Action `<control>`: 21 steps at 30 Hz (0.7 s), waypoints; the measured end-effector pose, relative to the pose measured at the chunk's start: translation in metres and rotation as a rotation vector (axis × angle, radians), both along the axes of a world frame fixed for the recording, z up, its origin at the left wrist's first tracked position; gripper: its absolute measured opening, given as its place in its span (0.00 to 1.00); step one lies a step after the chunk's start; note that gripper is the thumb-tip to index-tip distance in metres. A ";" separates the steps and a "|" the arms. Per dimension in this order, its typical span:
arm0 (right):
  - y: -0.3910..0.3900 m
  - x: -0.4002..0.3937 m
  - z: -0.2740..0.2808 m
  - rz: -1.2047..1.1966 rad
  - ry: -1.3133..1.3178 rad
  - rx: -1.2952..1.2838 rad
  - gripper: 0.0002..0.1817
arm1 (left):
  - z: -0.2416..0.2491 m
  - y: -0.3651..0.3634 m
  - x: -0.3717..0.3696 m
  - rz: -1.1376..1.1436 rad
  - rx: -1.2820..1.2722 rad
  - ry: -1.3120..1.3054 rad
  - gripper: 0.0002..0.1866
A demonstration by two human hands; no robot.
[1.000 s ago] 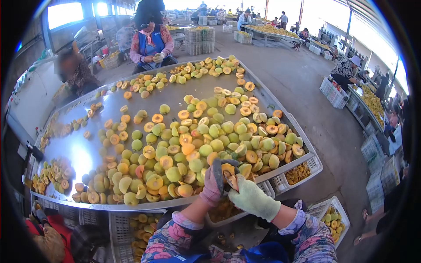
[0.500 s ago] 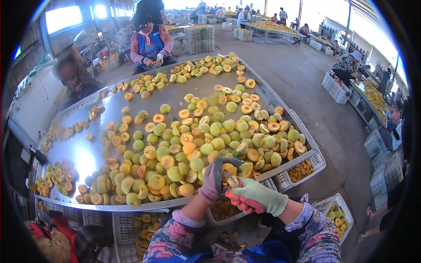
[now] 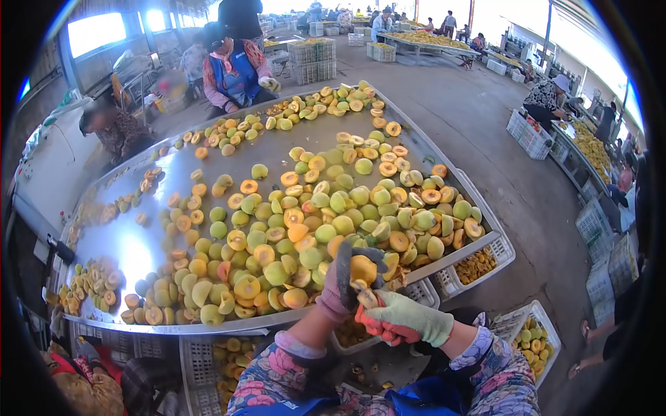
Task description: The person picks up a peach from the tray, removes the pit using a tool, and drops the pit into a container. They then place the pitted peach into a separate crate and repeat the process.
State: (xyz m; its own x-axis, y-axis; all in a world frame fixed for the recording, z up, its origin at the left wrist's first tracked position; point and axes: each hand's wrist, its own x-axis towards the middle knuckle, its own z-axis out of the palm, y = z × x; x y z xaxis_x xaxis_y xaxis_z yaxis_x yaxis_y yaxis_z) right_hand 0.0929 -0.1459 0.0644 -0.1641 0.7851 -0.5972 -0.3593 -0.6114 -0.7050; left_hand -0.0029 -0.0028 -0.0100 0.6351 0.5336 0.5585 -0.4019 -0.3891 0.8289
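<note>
Just over the table's near edge, my left hand (image 3: 338, 286), in a purple and dark grey glove, is closed around a yellow-orange peach half (image 3: 363, 268). My right hand (image 3: 409, 319), in a pale green glove with red fingers, is closed just below it. A small brownish piece (image 3: 368, 298) sticks up from the right fist towards the fruit; I cannot tell whether it is a tool's end or a pit. Beyond both hands lies a large heap of halved peaches (image 3: 343, 225), green-yellow outside and orange inside, on the metal table (image 3: 229, 170).
White crates (image 3: 510, 258) holding cut fruit stand below the table's right edge; another crate (image 3: 553, 340) is at the lower right. Across the table a person in a blue vest (image 3: 236, 73) sits, with others at the left and lower left. Stacked crates (image 3: 312, 71) stand behind.
My right hand has moved slightly down from the fruit, and more of the peach half shows in my left hand. Across the table, the person in the blue vest has moved their hands apart.
</note>
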 end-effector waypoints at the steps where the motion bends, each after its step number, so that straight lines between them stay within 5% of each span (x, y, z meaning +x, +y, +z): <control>1: -0.004 -0.002 -0.002 0.045 -0.098 0.023 0.12 | -0.003 0.006 0.001 -0.234 -0.448 -0.028 0.32; 2: -0.008 -0.003 -0.008 0.094 -0.119 0.084 0.12 | -0.008 0.010 0.002 -0.468 -0.895 -0.055 0.31; 4: -0.010 -0.004 -0.007 0.191 -0.434 0.088 0.12 | -0.009 0.006 0.008 -0.404 -0.939 -0.012 0.36; 5: -0.013 -0.002 -0.016 0.189 -0.436 0.089 0.12 | -0.009 0.001 0.009 -0.212 -0.709 0.013 0.34; 6: -0.019 0.004 -0.033 0.246 -0.867 0.284 0.13 | -0.008 -0.002 0.011 -0.028 -0.476 0.031 0.33; 7: -0.026 0.010 -0.040 0.294 -1.311 0.468 0.14 | -0.009 0.004 0.008 -0.149 -0.644 0.047 0.32; 8: -0.030 0.015 -0.041 0.504 -1.525 0.295 0.15 | -0.012 0.013 0.005 -0.282 -0.811 0.062 0.31; 9: -0.035 0.019 -0.046 0.531 -1.627 0.245 0.15 | -0.020 0.012 0.005 -0.014 -0.263 0.178 0.27; 10: -0.041 0.021 -0.049 0.553 -1.721 0.195 0.15 | -0.012 0.012 0.004 -0.167 -0.737 0.058 0.22; 14: -0.051 0.033 -0.019 0.418 -1.522 0.230 0.15 | 0.028 0.011 -0.035 -0.001 -0.210 0.294 0.15; 16: -0.059 0.052 -0.015 0.356 -1.527 0.303 0.15 | 0.047 0.003 -0.074 0.194 -0.155 0.422 0.12; 21: -0.061 0.125 -0.008 0.016 -1.590 0.244 0.12 | 0.041 -0.008 -0.206 0.672 0.129 1.131 0.14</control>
